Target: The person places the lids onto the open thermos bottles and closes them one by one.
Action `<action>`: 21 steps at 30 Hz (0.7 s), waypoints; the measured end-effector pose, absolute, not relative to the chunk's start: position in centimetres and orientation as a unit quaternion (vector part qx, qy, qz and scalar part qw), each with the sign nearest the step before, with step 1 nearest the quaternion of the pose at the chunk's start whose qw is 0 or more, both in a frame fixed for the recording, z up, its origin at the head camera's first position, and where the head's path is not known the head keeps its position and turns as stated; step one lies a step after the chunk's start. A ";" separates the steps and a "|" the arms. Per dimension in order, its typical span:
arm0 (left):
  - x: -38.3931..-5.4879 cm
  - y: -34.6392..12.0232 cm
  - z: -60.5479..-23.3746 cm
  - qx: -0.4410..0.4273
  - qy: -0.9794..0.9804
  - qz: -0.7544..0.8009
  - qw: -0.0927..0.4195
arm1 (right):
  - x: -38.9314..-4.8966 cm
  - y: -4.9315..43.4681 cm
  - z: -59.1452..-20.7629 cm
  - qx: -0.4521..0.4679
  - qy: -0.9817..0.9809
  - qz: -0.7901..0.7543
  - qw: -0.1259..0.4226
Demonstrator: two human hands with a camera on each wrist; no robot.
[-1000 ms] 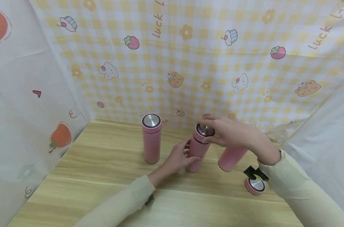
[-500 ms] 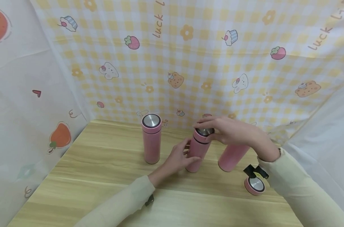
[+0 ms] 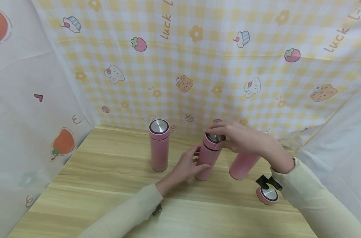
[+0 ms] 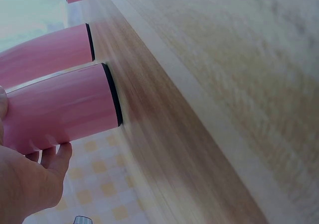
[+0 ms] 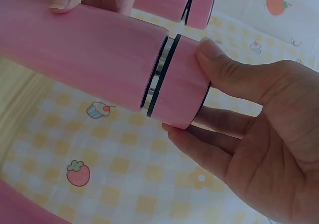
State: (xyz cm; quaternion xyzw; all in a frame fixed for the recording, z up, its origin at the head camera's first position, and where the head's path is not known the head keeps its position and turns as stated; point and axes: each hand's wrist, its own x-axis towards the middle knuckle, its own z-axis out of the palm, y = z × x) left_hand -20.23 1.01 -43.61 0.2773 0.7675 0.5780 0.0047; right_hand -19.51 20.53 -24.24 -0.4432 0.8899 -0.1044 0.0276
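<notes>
A pink vacuum flask [image 3: 208, 158] stands on the wooden table in the middle of the head view. My left hand [image 3: 187, 164] grips its body low down, thumb in front and fingers behind. From above, my right hand [image 3: 243, 137] holds the flask's pink lid [image 5: 182, 82] between thumb and fingers. A thin silver band shows between lid and body in the right wrist view. To the right, a second pink flask [image 3: 242, 166] has its top hidden behind my right hand. A loose pink lid [image 3: 267, 194] with a steel top lies near my right sleeve.
A third pink flask [image 3: 159, 147], lid on, stands upright left of my left hand. The wooden table [image 3: 109, 172] ends at a yellow checked cloth [image 3: 165, 66] behind, with white printed cloth [image 3: 28, 109] at the left side.
My right fingers have shifted slightly round the lid and now cover more of its steel top. The left hand and the flasks stay in place.
</notes>
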 end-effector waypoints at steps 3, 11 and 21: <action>-20.2 1.0 -43.6 0.275 0.770 0.576 0.004 | -19.3 20.4 -24.2 -0.436 0.894 -0.101 0.027; -20.3 1.0 -43.6 0.277 0.769 0.577 0.002 | -19.0 20.1 -24.3 -0.424 0.901 -0.090 0.019; -20.2 1.0 -43.6 0.274 0.771 0.575 0.001 | -18.6 19.8 -24.6 -0.396 0.915 -0.081 0.003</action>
